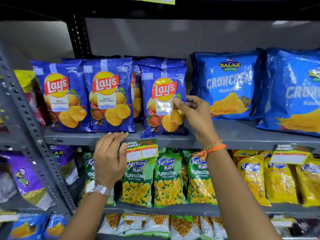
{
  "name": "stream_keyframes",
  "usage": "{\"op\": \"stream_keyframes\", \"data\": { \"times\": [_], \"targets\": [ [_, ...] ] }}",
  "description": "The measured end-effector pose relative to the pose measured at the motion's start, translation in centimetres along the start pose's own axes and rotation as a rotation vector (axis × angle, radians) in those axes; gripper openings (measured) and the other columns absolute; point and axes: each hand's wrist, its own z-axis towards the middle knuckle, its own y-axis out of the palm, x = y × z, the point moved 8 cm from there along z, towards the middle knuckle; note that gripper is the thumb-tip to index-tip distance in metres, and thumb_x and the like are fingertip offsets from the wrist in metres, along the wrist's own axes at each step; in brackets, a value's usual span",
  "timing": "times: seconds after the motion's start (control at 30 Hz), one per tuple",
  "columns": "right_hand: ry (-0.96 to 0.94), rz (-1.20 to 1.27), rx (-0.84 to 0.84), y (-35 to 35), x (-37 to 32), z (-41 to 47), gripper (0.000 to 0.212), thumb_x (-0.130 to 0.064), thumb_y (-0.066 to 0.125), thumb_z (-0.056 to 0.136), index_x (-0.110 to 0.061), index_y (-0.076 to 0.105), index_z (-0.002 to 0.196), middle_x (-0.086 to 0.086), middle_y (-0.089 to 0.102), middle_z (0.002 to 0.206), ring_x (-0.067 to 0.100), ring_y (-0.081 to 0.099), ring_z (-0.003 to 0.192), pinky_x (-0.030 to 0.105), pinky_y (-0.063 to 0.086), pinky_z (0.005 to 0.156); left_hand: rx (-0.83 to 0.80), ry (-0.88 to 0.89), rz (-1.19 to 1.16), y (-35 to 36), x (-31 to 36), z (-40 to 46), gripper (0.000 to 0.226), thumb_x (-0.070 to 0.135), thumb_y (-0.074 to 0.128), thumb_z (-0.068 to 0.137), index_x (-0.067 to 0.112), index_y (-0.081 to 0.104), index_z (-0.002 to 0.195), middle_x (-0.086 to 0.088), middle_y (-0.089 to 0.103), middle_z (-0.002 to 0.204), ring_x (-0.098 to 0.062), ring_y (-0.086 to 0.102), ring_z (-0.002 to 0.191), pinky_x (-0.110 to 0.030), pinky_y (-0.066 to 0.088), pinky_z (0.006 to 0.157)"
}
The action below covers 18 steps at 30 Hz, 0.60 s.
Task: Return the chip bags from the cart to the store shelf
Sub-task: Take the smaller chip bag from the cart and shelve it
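Three blue Lay's Magic Masala bags stand in a row on the grey shelf, with more behind them. My right hand pinches the right edge of the rightmost Lay's bag, which leans a little and stands nearest the shelf's front edge. The middle Lay's bag and the left Lay's bag stand upright. My left hand is in front of the shelf's front lip, below the middle bag, fingers loosely curled with nothing in them, beside a price tag. The cart is out of view.
Blue Balaji Crunchem bags fill the same shelf to the right. Green Kurkure Puffcorn bags and yellow Kurkure bags sit one shelf down. A perforated grey upright slants at the left, with purple bags beyond it.
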Motion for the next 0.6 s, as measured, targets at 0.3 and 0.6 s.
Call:
{"op": "stream_keyframes", "data": {
  "times": [0.3,0.6],
  "targets": [
    [-0.069,0.006,0.203,-10.1,-1.6,-2.7,0.023,-0.014,0.073,0.093,-0.009,0.067,0.114,-0.006,0.071,0.082,-0.001,0.067,0.074,0.023,0.054,0.076,0.009,0.090,-0.249,2.5,10.5,-1.3,0.038,0.022,0.041,0.101,0.004,0.072,0.113,-0.008,0.071,0.109,-0.020,0.061,0.107,-0.025,0.039,0.105],
    [0.065,-0.110,0.543,-30.1,5.4,-12.5,0.011,-0.005,0.071,0.092,-0.010,0.070,0.102,0.011,0.069,0.089,0.019,0.063,0.084,0.040,0.052,0.081,-0.508,0.114,-0.613,15.5,28.2,-13.3,0.038,0.027,0.045,0.101,0.006,0.072,0.116,-0.008,0.069,0.121,-0.023,0.059,0.117,-0.036,0.042,0.108]
  ]
}}
